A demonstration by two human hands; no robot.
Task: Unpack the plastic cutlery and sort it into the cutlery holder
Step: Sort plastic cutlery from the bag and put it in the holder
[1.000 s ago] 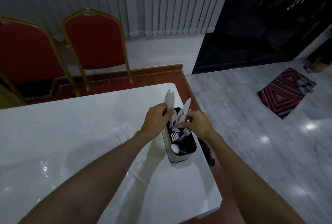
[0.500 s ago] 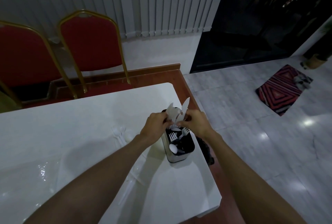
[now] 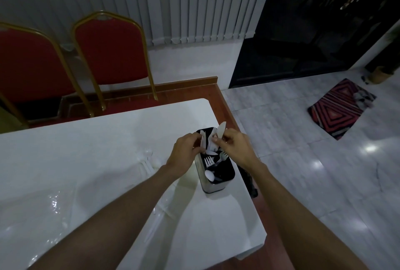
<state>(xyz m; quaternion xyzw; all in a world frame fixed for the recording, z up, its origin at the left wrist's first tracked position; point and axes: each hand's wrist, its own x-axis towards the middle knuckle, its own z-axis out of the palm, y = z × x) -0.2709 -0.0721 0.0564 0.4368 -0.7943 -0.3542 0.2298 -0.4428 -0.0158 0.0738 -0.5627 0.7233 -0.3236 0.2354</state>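
Note:
A steel cutlery holder [image 3: 213, 186] with a black insert stands near the right edge of the white table [image 3: 97, 161]. White plastic forks [image 3: 209, 160] and a spoon [image 3: 209, 175] stand in its near compartments. My left hand [image 3: 184, 155] pinches white plastic knives [image 3: 203, 143] low over the far compartment. My right hand [image 3: 234, 147] pinches another white knife [image 3: 221, 130] whose blade sticks up above the holder. More white cutlery [image 3: 147, 161] and clear wrappers [image 3: 158, 220] lie on the table to the left.
Two red chairs with gold frames [image 3: 112, 57] stand behind the table. The table's right edge runs just past the holder, with a dark object [image 3: 249, 181] below it. A striped mat [image 3: 339, 107] lies on the tiled floor to the right.
The knives in my left hand have gone down from well above the holder into its far compartment. My right hand stays on its knife by the holder's far rim.

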